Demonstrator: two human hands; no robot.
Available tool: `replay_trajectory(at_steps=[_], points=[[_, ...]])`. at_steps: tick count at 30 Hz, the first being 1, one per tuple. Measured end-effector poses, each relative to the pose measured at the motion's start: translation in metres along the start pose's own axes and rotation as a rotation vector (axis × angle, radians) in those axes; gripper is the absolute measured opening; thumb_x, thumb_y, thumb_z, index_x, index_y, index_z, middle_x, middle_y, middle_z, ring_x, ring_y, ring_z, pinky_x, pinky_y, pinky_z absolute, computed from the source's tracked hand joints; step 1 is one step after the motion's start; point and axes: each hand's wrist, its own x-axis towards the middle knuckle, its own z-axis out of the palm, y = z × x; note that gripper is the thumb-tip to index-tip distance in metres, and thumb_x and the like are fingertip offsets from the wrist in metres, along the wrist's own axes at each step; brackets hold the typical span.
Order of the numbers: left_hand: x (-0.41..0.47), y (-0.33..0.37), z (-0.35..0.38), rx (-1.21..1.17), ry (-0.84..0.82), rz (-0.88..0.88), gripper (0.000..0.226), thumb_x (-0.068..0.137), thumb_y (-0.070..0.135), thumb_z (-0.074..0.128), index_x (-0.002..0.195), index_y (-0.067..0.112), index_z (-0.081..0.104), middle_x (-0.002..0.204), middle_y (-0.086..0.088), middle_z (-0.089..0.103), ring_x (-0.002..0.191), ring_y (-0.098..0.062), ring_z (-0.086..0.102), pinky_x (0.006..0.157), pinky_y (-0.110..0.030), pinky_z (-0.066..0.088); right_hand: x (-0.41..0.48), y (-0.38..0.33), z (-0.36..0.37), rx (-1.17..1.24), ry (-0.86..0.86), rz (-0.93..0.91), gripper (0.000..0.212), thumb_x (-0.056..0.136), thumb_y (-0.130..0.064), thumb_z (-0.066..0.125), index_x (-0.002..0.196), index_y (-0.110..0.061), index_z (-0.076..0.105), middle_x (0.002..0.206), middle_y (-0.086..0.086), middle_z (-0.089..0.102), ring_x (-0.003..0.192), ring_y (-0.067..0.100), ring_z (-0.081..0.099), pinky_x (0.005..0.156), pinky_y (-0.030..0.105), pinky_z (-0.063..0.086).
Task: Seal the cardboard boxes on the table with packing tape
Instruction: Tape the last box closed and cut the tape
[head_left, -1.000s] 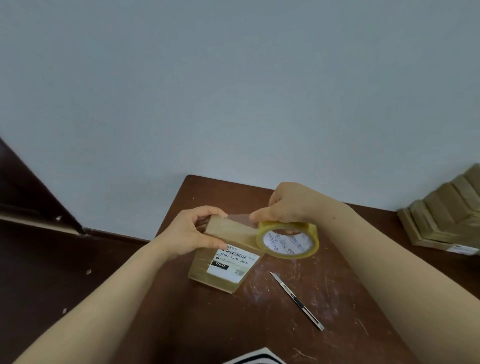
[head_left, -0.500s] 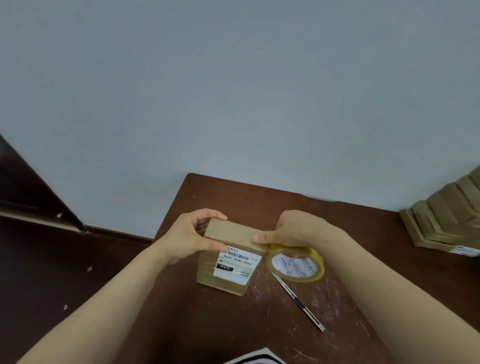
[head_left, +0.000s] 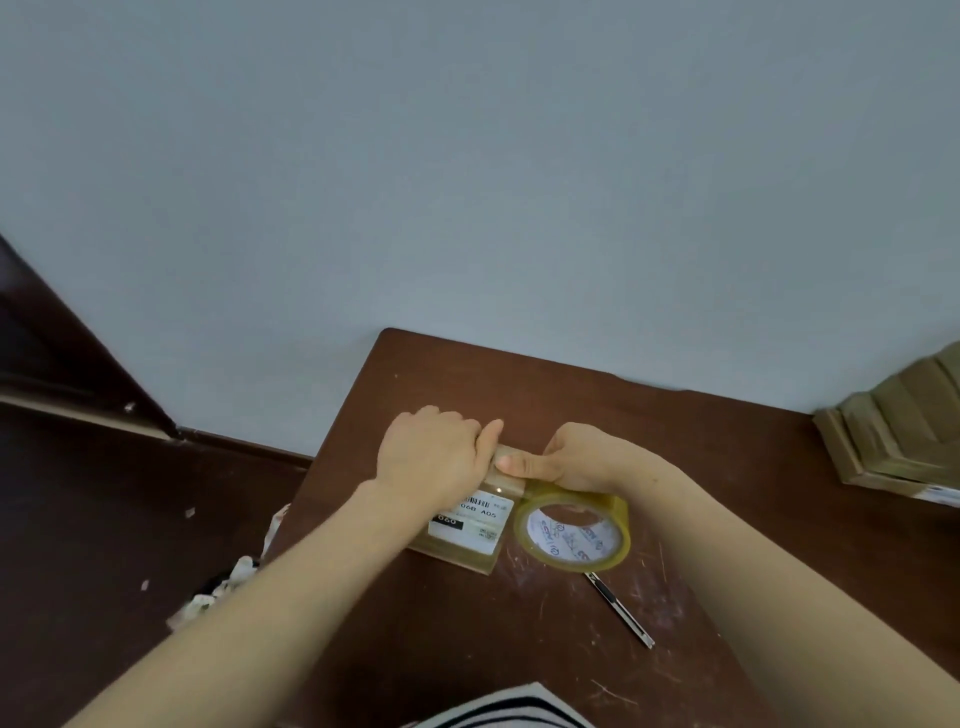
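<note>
Left hand (head_left: 431, 457) now covers box (head_left: 467, 543) top, seemingly pressing.

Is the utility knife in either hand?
No, the utility knife lies on the table, right of the cardboard box, by the tape roll.

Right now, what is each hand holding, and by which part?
Left hand clasps the cardboard box over its top. Right hand grips the tape roll by its upper rim, thumb on the box's top.

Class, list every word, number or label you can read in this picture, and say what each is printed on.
"06B A05": white label on the cardboard box; start hidden by the left hand.
"060": black patch on that label.
Its small print: too small to read.
Print inside the tape roll: blurred.
</note>
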Motion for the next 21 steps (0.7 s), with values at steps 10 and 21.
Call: replay_trajectory(at_steps=[10, 21], points=[[0.0, 0.015, 0.019, 0.187, 0.085, 0.006, 0.062, 0.096, 0.045, 0.009, 0.086, 0.026, 0.067, 0.088, 0.008, 0.068, 0.087, -0.015, 0.058, 0.092, -0.034, 0.03, -0.004, 0.005, 0.031, 0.033, 0.291, -0.038, 0.07, 0.095, -0.064, 0.014, 0.046, -0.018, 0.037, 0.042, -0.006, 0.036, 0.044, 0.013, 0.039, 0.054, 0.029, 0.035], [0.023, 0.03, 0.004, 0.006, -0.156, -0.191, 0.086, 0.091, 0.069, 0.019, 0.151, 0.007, 0.013, 0.158, -0.017, -0.01, 0.146, -0.031, -0.009, 0.116, -0.043, -0.005, -0.044, -0.002, 0.045, 0.908, 0.059, 0.139, 0.022, 0.087, -0.014, 0.046, 0.07, -0.012, 0.059, 0.071, 0.005, 0.06, 0.062, 0.016, 0.057, 0.063, 0.026, 0.047]])
